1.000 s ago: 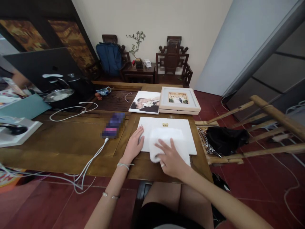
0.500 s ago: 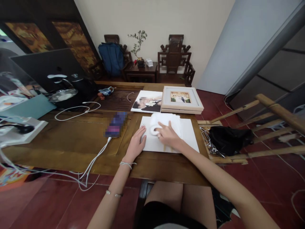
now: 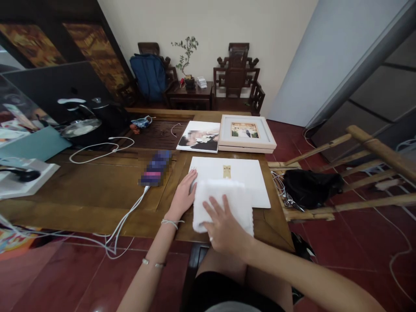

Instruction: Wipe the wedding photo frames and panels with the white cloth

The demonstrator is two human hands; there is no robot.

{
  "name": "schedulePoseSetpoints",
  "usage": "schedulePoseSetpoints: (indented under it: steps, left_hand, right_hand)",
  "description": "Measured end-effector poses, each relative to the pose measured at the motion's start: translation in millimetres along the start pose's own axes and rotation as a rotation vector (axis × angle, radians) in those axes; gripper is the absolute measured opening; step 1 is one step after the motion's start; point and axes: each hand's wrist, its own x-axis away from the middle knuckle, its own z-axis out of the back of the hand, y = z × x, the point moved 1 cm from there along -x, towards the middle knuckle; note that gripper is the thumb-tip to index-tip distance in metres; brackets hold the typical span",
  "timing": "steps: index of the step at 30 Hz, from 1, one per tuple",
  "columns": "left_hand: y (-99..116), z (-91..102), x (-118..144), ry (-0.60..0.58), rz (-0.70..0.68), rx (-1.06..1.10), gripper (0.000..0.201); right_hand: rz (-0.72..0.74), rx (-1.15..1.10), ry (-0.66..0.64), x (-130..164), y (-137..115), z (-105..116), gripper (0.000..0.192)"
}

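A folded white cloth (image 3: 227,190) lies over the near part of a flat white board (image 3: 250,173) and hangs past its near edge. My right hand (image 3: 224,225) presses on the cloth with fingers spread and the thumb at its near left edge, holding it. Along the board's left edge rests my left hand (image 3: 185,195), its fingers stretched out and holding nothing. A small tan label (image 3: 226,171) shows on the board just beyond the cloth.
Behind the board lie a photo panel (image 3: 198,138) and stacked pale frames (image 3: 248,134). A phone (image 3: 156,168) with a white cable (image 3: 130,210) is to the left. A bamboo chair (image 3: 325,215) holding a black bag (image 3: 312,188) stands at the right.
My right hand has pulled the cloth toward me across the board, uncovering the label and the board's far part. My left hand has stayed at the board's left edge.
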Motion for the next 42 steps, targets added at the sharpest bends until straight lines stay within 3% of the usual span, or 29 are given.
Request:
schedulePoseSetpoints:
  steps: [2, 5, 12, 15, 17, 19, 22, 25, 28, 33, 39, 42]
  left_hand:
    - [-0.1, 0.4, 0.1, 0.003, 0.004, 0.008, 0.039]
    - [-0.7, 0.6, 0.1, 0.000, 0.007, 0.016, 0.039]
    - [-0.7, -0.4, -0.3, 0.027, -0.008, 0.020, 0.039]
    - [2.2, 2.6, 0.3, 0.029, 0.037, 0.082, 0.044]
    - [2.7, 6.1, 0.3, 0.056, 0.097, 0.191, 0.050]
    - [0.7, 9.6, -0.4, 0.106, 0.166, 0.356, 0.054]
    - [-4.8, 12.7, -2.9, 0.198, 0.244, 0.575, 0.058]
    - [-6.1, 13.0, -4.6, 0.260, 0.250, 0.640, 0.062]
    - [-0.4, 10.7, -3.9, 0.217, 0.225, 0.554, 0.062]
    - [8.1, 4.5, -0.9, 0.076, 0.052, 0.129, 0.044]
    - [3.0, -1.6, -0.1, -0.049, -0.027, -0.018, 0.038]
    - [1.1, -1.8, -0.5, -0.049, -0.040, -0.023, 0.038]
  right_hand:
    - [0.010, -0.062, -0.039, 10.2, -8.5, 7.5, 0.028]
    - [-0.007, -0.144, -0.038, 7.0, -1.5, 18.8, 0.027]
    - [-0.211, -0.051, 0.089, -56.6, 73.2, 24.1, 0.038]
    - [-0.322, 0.007, 0.124, -86.4, 90.7, 20.2, 0.041]
    - [-0.358, 0.024, 0.110, -98.8, 87.4, 16.1, 0.041]
    - [-0.300, 0.015, 0.087, -101.9, 73.6, 11.3, 0.039]
    - [-0.060, -0.029, 0.064, -87.6, 43.5, 6.3, 0.034]
    - [0.126, -0.102, 0.010, -56.9, 18.6, 8.9, 0.029]
    - [0.171, -0.178, -0.053, -25.0, 10.2, 19.5, 0.027]
    - [-0.014, -0.198, -0.046, -6.7, 37.9, 36.1, 0.028]
    - [-0.301, -0.174, 0.100, -60.4, 95.0, 36.6, 0.038]
    - [-0.328, -0.174, 0.151, -100.2, 104.0, 34.0, 0.040]
